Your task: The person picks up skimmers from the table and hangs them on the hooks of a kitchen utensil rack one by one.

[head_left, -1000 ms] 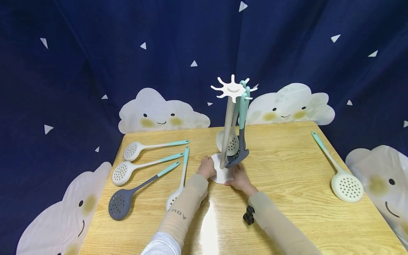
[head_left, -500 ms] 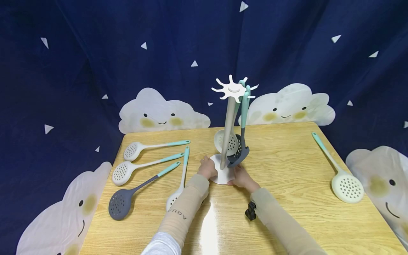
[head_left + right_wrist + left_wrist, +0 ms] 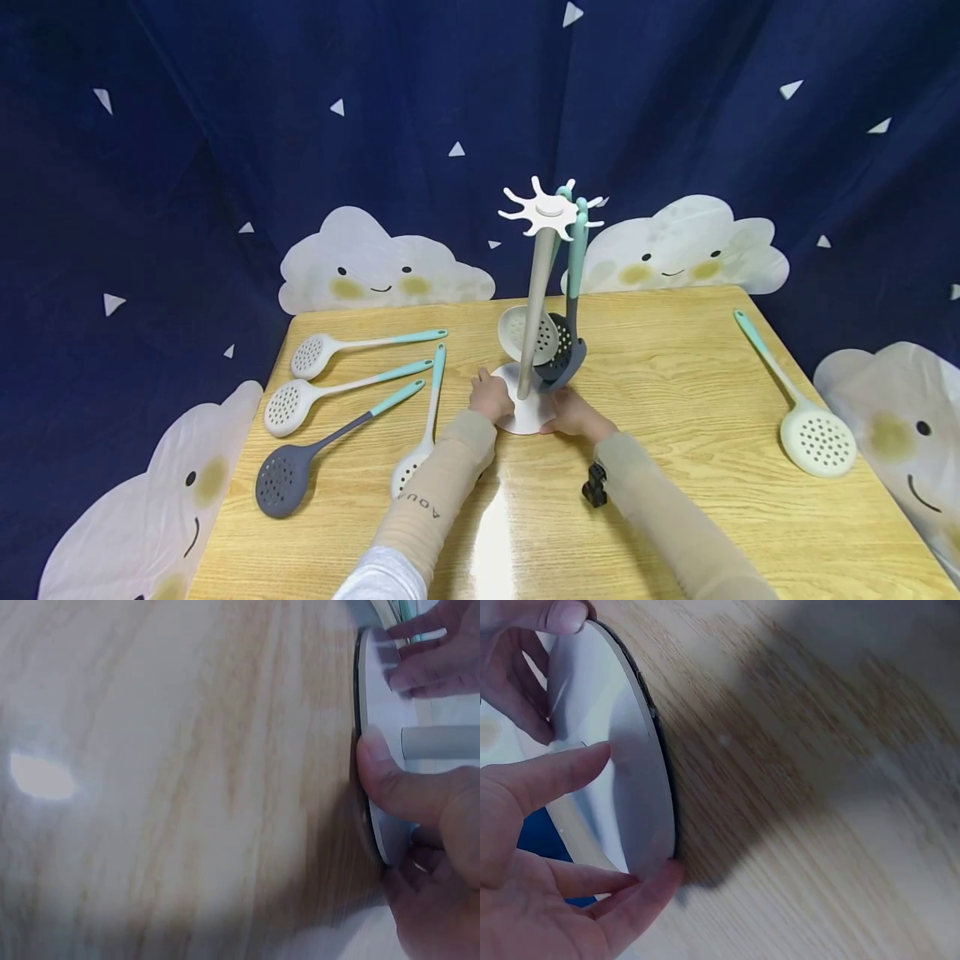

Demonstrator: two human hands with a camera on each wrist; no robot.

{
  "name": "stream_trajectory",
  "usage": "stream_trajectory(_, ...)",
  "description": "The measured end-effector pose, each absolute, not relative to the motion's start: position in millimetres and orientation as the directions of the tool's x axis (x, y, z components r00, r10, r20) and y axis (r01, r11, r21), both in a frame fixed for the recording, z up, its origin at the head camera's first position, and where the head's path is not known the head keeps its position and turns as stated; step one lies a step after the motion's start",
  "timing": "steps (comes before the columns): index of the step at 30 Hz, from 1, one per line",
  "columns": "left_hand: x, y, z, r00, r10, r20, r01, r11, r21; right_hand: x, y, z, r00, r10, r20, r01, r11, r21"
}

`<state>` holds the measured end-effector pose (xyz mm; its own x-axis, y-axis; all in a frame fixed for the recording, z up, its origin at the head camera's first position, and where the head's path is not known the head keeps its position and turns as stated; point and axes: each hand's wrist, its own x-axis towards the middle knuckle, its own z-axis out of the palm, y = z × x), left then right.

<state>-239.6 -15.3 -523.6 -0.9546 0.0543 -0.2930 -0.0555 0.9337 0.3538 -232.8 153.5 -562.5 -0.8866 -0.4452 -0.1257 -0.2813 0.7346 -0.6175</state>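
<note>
A white utensil stand with a round base and a crown of hooks stands upright on the table. My left hand holds the left side of the base, and my right hand holds its right front. In the left wrist view, the thumb lies over the base's top while fingers reach its rim. The right thumb presses on the base near its edge. From the hooks hang a white slotted spoon, a dark slotted spoon behind it and a dark ladle.
On the left lie two white skimmers and a dark grey skimmer. Another white skimmer is partly covered by my left forearm. One more white skimmer lies near the right table edge. A dark blue curtain hangs behind.
The stand has turned a little anticlockwise seen from above; the hanging white spoon has shifted left, and the dark ladle has swung backward. My right hand has shifted slightly right, my left hand barely.
</note>
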Motion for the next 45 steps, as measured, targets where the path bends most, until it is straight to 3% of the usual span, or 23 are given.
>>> stream_trajectory(5,-238,-10,-524,-0.954,0.016,-0.300,-0.087,0.940,0.329,-237,157,-561,-0.875,-0.458,-0.160,-0.246,0.703,-0.667)
stream_trajectory(13,-238,-8,-524,-0.949,0.033,-0.313,-0.050,0.966,0.254,-241,158,-557,-0.865,-0.436,-0.247,-0.182,0.733,-0.655)
stream_trajectory(19,-238,-8,-524,-0.948,0.026,-0.317,-0.068,0.958,0.280,-242,159,-558,-0.867,-0.440,-0.234,-0.193,0.729,-0.657)
stream_trajectory(25,-238,-11,-524,-0.950,0.011,-0.312,-0.092,0.945,0.314,-240,163,-568,-0.867,-0.491,-0.092,-0.304,0.665,-0.682)
stream_trajectory(31,-244,-17,-523,-0.942,0.039,-0.335,-0.075,0.945,0.319,-231,164,-580,-0.872,-0.482,0.092,-0.427,0.654,-0.625)
stream_trajectory(38,-255,-29,-524,-0.909,0.138,-0.392,-0.002,0.942,0.335,-214,149,-570,-0.915,-0.399,0.061,-0.354,0.719,-0.598)
stream_trajectory(45,-262,-36,-524,-0.893,0.192,-0.406,0.059,0.947,0.317,-203,138,-595,-0.925,-0.299,0.233,-0.375,0.627,-0.683)
